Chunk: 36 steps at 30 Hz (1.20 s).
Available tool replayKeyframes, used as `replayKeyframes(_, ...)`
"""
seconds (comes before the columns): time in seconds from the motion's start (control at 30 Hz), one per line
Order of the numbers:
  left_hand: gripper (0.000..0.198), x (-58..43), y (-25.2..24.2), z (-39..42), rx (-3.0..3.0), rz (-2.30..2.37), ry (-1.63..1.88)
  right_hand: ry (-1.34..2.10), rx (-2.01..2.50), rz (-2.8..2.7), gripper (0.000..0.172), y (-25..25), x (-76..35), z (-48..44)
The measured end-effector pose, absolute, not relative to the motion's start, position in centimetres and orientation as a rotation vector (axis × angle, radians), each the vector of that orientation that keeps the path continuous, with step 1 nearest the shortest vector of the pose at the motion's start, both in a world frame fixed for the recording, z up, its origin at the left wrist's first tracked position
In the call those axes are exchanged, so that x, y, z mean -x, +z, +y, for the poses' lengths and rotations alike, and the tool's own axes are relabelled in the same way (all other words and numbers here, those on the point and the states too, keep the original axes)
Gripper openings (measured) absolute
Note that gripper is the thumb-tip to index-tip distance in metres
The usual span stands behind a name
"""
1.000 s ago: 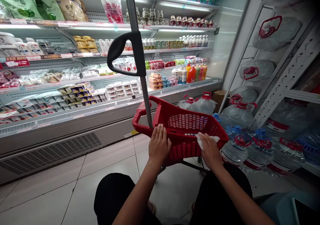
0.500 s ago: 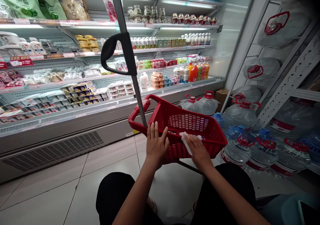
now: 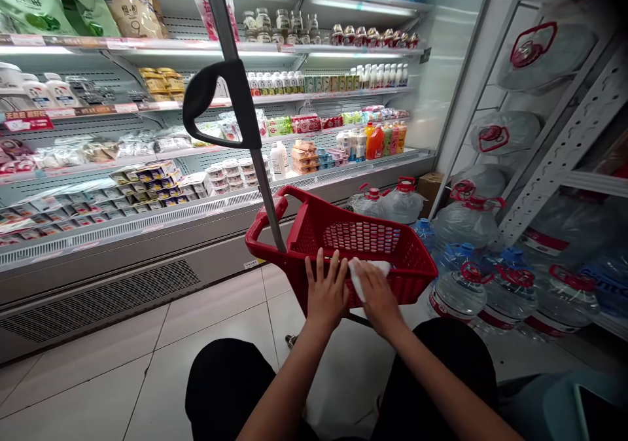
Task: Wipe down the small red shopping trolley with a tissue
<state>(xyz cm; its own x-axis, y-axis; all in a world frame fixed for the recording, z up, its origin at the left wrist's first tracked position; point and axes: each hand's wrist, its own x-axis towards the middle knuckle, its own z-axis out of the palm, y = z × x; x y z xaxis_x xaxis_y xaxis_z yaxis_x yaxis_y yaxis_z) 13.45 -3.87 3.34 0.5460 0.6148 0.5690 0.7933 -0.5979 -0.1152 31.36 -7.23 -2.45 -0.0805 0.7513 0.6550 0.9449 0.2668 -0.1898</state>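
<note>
Above the pale floor tiles (image 3: 216, 317), in front of your knees, sits the red plastic shopping basket (image 3: 409, 284), a tapering tub with rounded corners and a far wall pierced by rows of small openings. Your left hand (image 3: 328, 297) lies over the middle of its near side, the grip wide and bare, fingers fanned and pointing up to the near rim; you cannot tell from here whether the palm touches. Just beside it, your right hand (image 3: 379, 302) has its grip on a soft, crumpled white cloth (image 3: 381, 267), pinning it under the fingers at that same near rim, toward the right corner. At the basket's left end, a smooth, looped red edge curves around an opening, and there a slim grey metal pole (image 3: 267, 199) slants up to a matte black handle (image 3: 248, 110) shaped like a closed D. Beyond the far edge stands the refrigerated display case (image 3: 216, 235), grey and slatted low down; past the right end cluster clear, rounded water bottles (image 3: 458, 294).
</note>
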Motion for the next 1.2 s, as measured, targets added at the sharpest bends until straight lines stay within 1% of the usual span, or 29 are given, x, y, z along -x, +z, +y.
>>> replayKeyframes(0.1, 0.064, -12.7, 3.5, -3.4, 2.452, -1.127, -0.671, -0.353, 1.500, -1.919, 0.090, -1.5, -28.8, -6.5)
replayKeyframes(0.17, 0.066, -11.9, 3.8, -2.7, 2.465, -1.118, -0.664, -0.367, 1.509, -1.968, 0.094, -1.6, -30.1, -6.8)
replayKeyframes(0.23, 0.066, -11.2, 4.1, -1.8, 2.466, -1.130, -0.669, -0.399, 1.538, -2.007, 0.094, -2.3, -33.1, -7.8)
replayKeyframes(0.37, 0.069, -10.9, 4.2, -0.3, 2.438, -1.237, -0.693, -0.483, 1.684, -1.929, 0.088, -4.4, -40.1, -10.3)
replayKeyframes(0.47, 0.072, -11.9, 3.4, -0.4, 2.396, -1.360, -0.730, -0.501, 1.768, -1.878, 0.084, -5.7, -42.8, -11.6)
replayKeyframes(0.6, 0.076, -13.8, 1.4, -2.0, 2.458, -1.295, -0.761, -0.444, 1.781, -1.769, 0.070, -5.8, -41.5, -11.9)
replayKeyframes(0.7, 0.077, -14.5, 0.5, -2.4, 2.487, -1.264, -0.770, -0.397, 1.747, -1.747, 0.067, -5.5, -39.2, -12.4)
replayKeyframes(0.77, 0.074, -14.3, 0.5, -1.9, 2.480, -1.300, -0.763, -0.354, 1.718, -1.797, 0.070, -5.2, -37.8, -13.1)
replayKeyframes(0.93, 0.063, -13.4, 1.8, -0.2, 2.417, -1.435, -0.710, -0.258, 1.592, -1.986, 0.085, -4.6, -33.9, -14.5)
replayKeyframes(1.0, 0.058, -13.4, 1.9, -0.6, 2.444, -1.367, -0.688, -0.233, 1.530, -2.106, 0.089, -4.4, -32.6, -14.4)
replayKeyframes(1.1, 0.044, -13.3, 1.7, -1.8, 2.564, -1.207, -0.684, -0.233, 1.444, -2.240, 0.088, -4.3, -32.4, -13.8)
replayKeyframes(1.2, 0.042, -12.1, 1.7, -2.2, 2.594, -1.261, -0.714, -0.292, 1.430, -2.283, 0.081, -4.0, -35.3, -13.1)
